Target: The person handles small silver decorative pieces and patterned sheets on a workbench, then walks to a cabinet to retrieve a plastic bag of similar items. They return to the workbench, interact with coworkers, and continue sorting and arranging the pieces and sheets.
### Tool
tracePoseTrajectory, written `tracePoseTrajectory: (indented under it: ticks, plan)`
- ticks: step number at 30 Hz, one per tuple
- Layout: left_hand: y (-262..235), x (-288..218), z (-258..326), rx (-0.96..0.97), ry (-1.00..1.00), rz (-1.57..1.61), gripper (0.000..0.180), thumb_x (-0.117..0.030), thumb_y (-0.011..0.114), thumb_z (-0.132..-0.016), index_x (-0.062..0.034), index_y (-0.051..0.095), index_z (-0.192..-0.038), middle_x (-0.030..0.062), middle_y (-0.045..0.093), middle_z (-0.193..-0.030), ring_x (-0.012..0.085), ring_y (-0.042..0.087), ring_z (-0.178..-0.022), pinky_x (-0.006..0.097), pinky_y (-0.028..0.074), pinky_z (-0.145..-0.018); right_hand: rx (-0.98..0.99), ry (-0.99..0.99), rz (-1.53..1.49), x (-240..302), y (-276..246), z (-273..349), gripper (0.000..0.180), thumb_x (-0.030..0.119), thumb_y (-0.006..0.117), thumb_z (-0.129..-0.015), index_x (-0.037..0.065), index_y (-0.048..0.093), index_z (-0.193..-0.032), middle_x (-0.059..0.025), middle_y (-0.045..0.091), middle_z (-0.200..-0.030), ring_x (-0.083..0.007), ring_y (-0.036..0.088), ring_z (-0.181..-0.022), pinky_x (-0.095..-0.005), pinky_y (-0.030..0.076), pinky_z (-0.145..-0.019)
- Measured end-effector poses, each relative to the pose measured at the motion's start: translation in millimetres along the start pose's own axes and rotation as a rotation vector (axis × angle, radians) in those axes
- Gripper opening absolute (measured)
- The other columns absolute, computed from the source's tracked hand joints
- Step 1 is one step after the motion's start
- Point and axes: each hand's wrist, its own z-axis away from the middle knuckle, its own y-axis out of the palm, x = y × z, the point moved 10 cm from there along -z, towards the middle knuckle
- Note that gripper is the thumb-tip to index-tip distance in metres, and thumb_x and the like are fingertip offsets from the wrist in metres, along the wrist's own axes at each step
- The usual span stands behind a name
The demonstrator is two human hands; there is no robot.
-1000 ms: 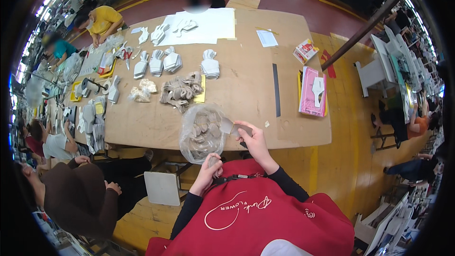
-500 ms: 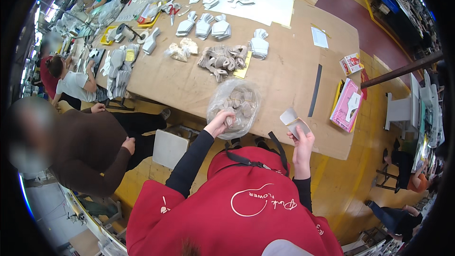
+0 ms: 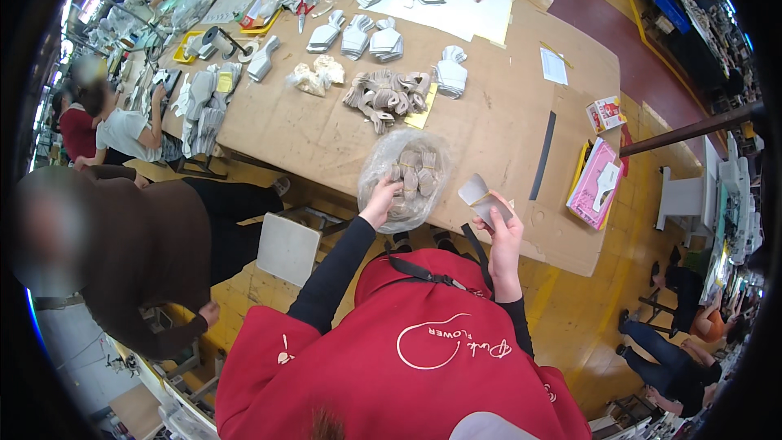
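My left hand [image 3: 380,201] reaches over the near left rim of a clear plastic bag [image 3: 369,165] at the table's near edge. Its fingers are curled on a small bundle at the left of the bag's contents, partly hidden by the hand. Inside the bag lie several banded bundles of grey-beige pieces [image 3: 426,183]. To the right of the bag, my right hand [image 3: 503,236] is closed on a grey banded stack of flat pieces [image 3: 476,191], which splays at its free end above the table edge.
Beyond the bag sits a pile of grey-beige strips [image 3: 381,96]. White stacked cutouts [image 3: 356,37], red scissors [image 3: 302,13] and white sheets [image 3: 481,15] lie farther back. A dark strip [image 3: 542,156] and a pink folder [image 3: 599,179] are at right. A person in brown [image 3: 142,253] stands left, beside a stool [image 3: 288,248].
My left hand has moved slightly left and up, over the bag's contents. My right hand has shifted left with the grey stack. Across the table, a person's hand now rests on the white sheets.
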Motion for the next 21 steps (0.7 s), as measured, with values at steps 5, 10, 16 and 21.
tracePoseTrajectory:
  ticks: [5, 10, 16, 21]
  plan:
    - [96.9, -36.6, 91.3, 0.497, 0.041, 0.208, 0.056, -0.035, 0.043, -0.102, -0.0087, 0.027, -0.148, 0.0109, 0.038, -0.148, 0.0210, 0.036, -0.136, 0.043, 0.028, -0.113, 0.122, -0.394, 0.530, 21.9, 38.0, 11.4, 0.039, 0.008, 0.048, -0.097, 0.001, 0.050, -0.135, -0.0145, 0.054, -0.129, -0.0223, 0.057, -0.108, -0.0329, 0.049, -0.087]
    - [137.5, -77.8, 134.3, 0.546, 0.240, 0.381, 0.044, -0.029, 0.042, -0.104, -0.0040, 0.038, -0.139, 0.0081, 0.051, -0.136, 0.0169, 0.051, -0.122, 0.034, 0.042, -0.104, 0.305, -0.673, 1.113, 19.3, 82.1, 35.0, 0.055, 0.010, 0.068, -0.083, 0.001, 0.050, -0.134, -0.0166, 0.046, -0.139, -0.0370, 0.046, -0.125, -0.0420, 0.038, -0.104]
    - [126.5, -68.1, 131.4, 0.560, 0.167, 0.404, 0.034, -0.019, 0.048, -0.102, -0.0043, 0.045, -0.132, 0.0054, 0.059, -0.118, 0.0126, 0.061, -0.104, 0.028, 0.053, -0.085, 0.334, -0.575, 0.812, 25.7, 66.9, 21.3, 0.046, 0.009, 0.066, -0.085, 0.002, 0.054, -0.129, -0.0164, 0.044, -0.136, -0.0328, 0.052, -0.115, -0.0400, 0.045, -0.094]
    - [125.8, -54.4, 129.3, 0.557, 0.225, 0.172, 0.028, -0.019, 0.049, -0.101, -0.0020, 0.051, -0.124, 0.0076, 0.066, -0.101, 0.0139, 0.068, -0.081, 0.028, 0.058, -0.070, 0.057, -0.509, 0.623, 35.1, 37.3, 6.5, 0.032, 0.007, 0.065, -0.087, -0.004, 0.061, -0.117, -0.0149, 0.061, -0.111, -0.0199, 0.059, -0.095, -0.0319, 0.049, -0.080]
